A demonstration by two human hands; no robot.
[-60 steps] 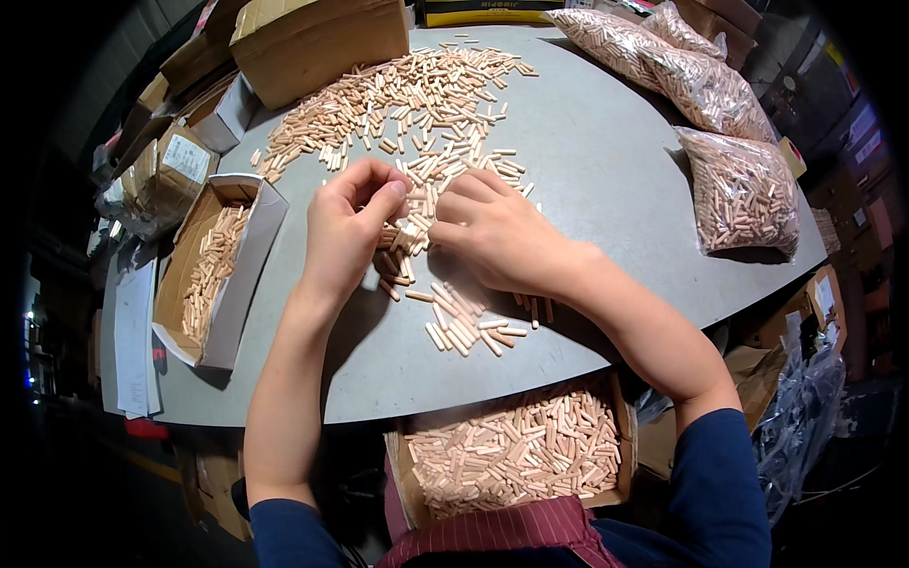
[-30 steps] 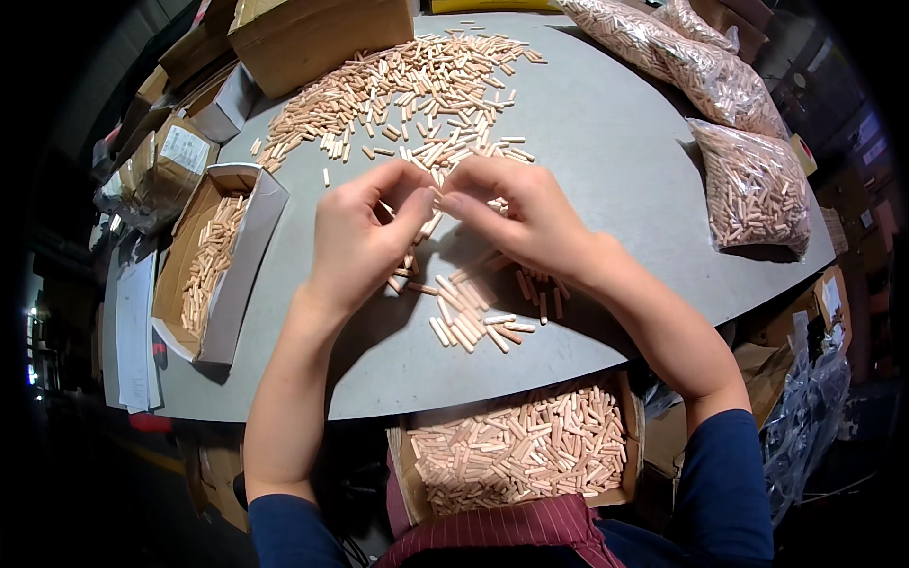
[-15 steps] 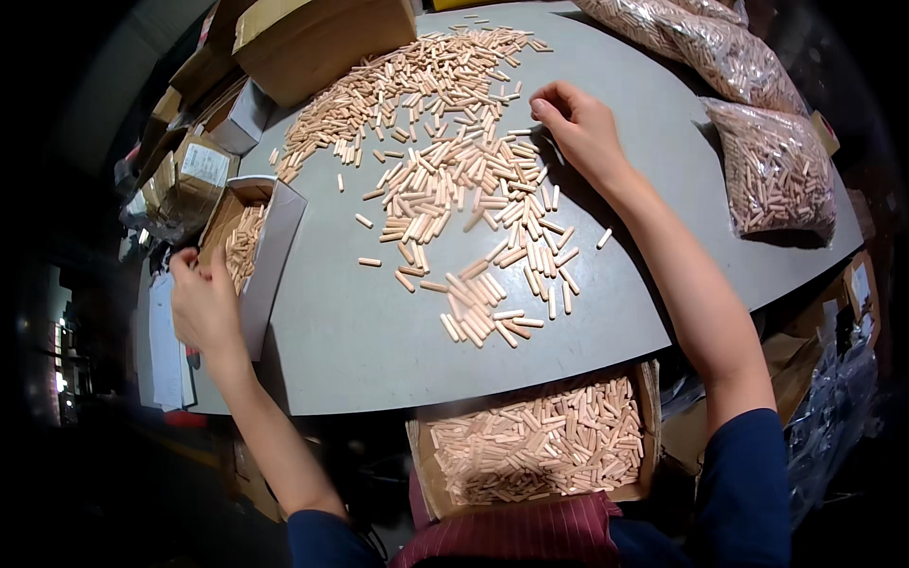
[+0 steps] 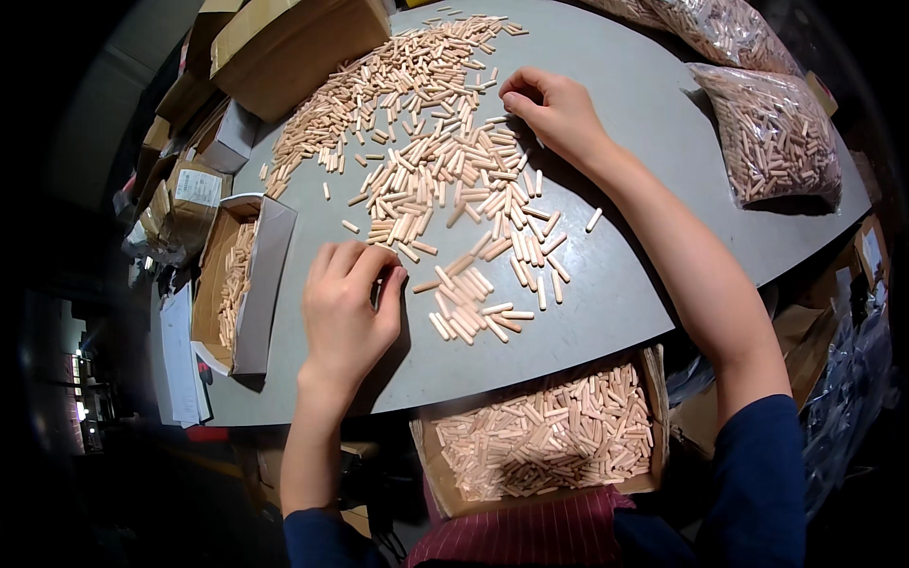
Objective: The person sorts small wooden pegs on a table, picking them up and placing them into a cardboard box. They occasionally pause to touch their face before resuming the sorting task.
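Dowels: short pale wooden dowel pins point(image 4: 445, 180) lie loose on the grey table point(image 4: 615, 293), a dense band running from the far middle toward the near edge, thinning to a small cluster near the left hand.
Lap box: open cardboard box point(image 4: 653, 417) below the near table edge, filled with the same pins lying mostly parallel.
Left tray: open cardboard tray point(image 4: 265, 275) at the left edge of the table, a thin layer of pins inside; its grey side wall faces the table centre.
Bags: clear plastic bag point(image 4: 776, 137) of pins at the far right; a second bag behind it is cut off by the frame.
Left hand: left hand point(image 4: 348, 308) palm down on the table just left of the near cluster, fingers curled inward, tips bunched. Whether they pinch a pin, cannot tell; the tips are hidden behind the knuckles.
Right hand: right hand point(image 4: 554, 109) stretched to the far side of the pile, fingers bent down onto pins at the pile's edge; grip not discernible.
Periphery: closed cardboard boxes point(image 4: 294, 47) at far left; surroundings dark.
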